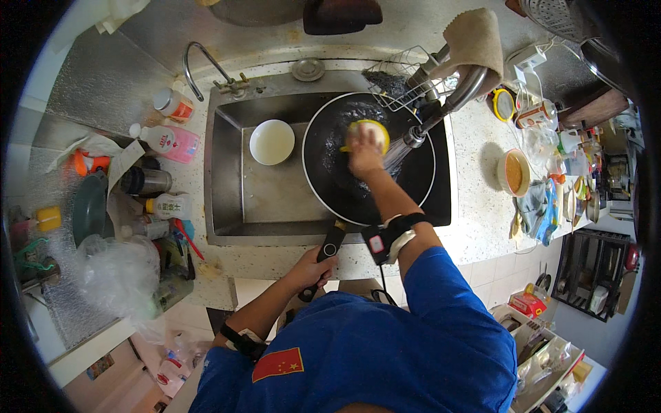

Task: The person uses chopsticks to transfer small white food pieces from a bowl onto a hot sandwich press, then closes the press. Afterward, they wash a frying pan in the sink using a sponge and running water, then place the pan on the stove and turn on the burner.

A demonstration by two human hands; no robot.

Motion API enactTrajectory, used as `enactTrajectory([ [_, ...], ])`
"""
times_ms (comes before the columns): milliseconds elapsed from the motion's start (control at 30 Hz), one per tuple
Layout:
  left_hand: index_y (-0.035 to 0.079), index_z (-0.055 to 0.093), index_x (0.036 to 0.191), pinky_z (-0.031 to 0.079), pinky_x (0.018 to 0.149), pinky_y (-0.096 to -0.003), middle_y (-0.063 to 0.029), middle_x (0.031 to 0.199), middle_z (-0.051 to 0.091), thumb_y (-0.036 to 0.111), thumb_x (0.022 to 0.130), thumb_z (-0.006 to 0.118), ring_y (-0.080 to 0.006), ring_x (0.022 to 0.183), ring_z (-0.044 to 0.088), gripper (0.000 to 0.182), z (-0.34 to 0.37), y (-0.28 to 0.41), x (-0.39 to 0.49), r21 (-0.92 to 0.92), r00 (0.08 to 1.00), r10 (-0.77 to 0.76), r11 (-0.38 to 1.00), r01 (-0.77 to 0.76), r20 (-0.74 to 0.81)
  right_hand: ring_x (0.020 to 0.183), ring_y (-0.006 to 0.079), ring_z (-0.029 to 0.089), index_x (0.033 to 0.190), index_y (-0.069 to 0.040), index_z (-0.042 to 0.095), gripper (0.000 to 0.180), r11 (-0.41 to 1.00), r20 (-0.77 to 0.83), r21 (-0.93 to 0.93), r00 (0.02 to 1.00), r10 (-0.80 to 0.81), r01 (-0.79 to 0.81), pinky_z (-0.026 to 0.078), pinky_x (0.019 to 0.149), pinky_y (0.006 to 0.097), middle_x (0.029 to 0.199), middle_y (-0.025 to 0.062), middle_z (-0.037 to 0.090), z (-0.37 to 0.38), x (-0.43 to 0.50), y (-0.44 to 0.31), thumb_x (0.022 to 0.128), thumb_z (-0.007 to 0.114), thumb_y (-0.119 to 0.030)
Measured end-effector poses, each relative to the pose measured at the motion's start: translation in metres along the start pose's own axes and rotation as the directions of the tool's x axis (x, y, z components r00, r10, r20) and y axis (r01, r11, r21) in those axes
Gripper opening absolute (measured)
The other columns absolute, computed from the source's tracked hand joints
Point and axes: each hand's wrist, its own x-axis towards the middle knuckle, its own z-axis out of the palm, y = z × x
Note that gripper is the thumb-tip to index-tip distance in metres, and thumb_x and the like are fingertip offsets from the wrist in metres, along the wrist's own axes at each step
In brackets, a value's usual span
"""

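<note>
A large black frying pan [323, 178] with a pale rim lies over the right part of the steel sink [219, 175]. My left hand [310, 268] grips its black handle [333, 241] at the counter's front edge. Inside the pan, my right hand [364, 152] presses a yellow-edged round scrubber [381, 135] against the wet bottom; my fingers cover part of it. Water sprays from the faucet head [414, 137] into the pan just right of that hand. A white bowl [272, 142] rests in the sink to the pan's left.
A second, thin curved tap [192, 72] rises behind the sink. A wire rack [405, 67] and a tan cloth [472, 44] draped over the faucet are at back right. Bottles, including a pink one [173, 143], line the left counter. A bowl of brown contents [514, 173] stands right.
</note>
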Motion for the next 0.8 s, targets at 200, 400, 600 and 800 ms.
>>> enactTrajectory([
  [200, 0.007, 0.040, 0.085, 0.034, 0.034, -0.0249, -0.0014, 0.052, 0.044, 0.019, 0.087, 0.054, -0.0100, 0.036, 0.041, 0.018, -0.007, 0.006, -0.003, -0.025, 0.999, 0.015, 1.000, -0.015, 0.032, 0.118, 0.0362, 0.038, 0.116, -0.009, 0.053, 0.047, 0.870, 0.118, 0.346, 0.903, -0.413, 0.352, 0.035, 0.099, 0.0411, 0.130, 0.0130, 0.041, -0.019, -0.064, -0.024, 0.070, 0.056, -0.009],
  [400, 0.007, 0.040, 0.085, 0.034, 0.034, -0.0247, -0.0007, 0.053, 0.043, 0.019, 0.087, 0.053, -0.0092, 0.036, 0.040, 0.017, -0.014, 0.013, -0.006, -0.046, 0.998, 0.024, 0.999, -0.022, 0.056, 0.125, 0.0300, 0.033, 0.116, -0.022, 0.056, 0.049, 0.967, 0.504, -0.043, 0.841, -0.196, 0.251, 0.029, 0.102, 0.0440, 0.133, 0.0068, 0.039, -0.064, -0.086, 0.067, 0.070, 0.059, -0.008],
  [600, 0.008, 0.041, 0.079, 0.035, 0.036, -0.0245, 0.0003, 0.053, 0.044, 0.021, 0.088, 0.051, -0.0084, 0.038, 0.040, 0.019, -0.018, 0.017, -0.007, 0.022, 0.998, -0.014, 1.000, 0.013, 0.065, 0.125, 0.0259, 0.034, 0.123, -0.019, 0.050, 0.044, 0.913, -0.114, -0.142, 0.910, -0.399, 0.382, 0.025, 0.103, 0.0457, 0.130, 0.0069, 0.043, -0.048, 0.000, 0.120, 0.080, 0.052, -0.023],
  [800, 0.008, 0.041, 0.081, 0.036, 0.037, -0.0240, 0.0004, 0.054, 0.044, 0.023, 0.088, 0.053, -0.0083, 0.038, 0.040, 0.020, -0.014, 0.019, -0.011, -0.052, 0.998, -0.040, 0.998, 0.043, 0.052, 0.122, 0.0233, 0.036, 0.124, -0.014, 0.048, 0.045, 0.647, 0.006, -0.509, 0.753, -0.658, 0.568, 0.028, 0.101, 0.0450, 0.130, 0.0069, 0.043, -0.049, 0.034, 0.138, 0.080, 0.050, -0.025],
])
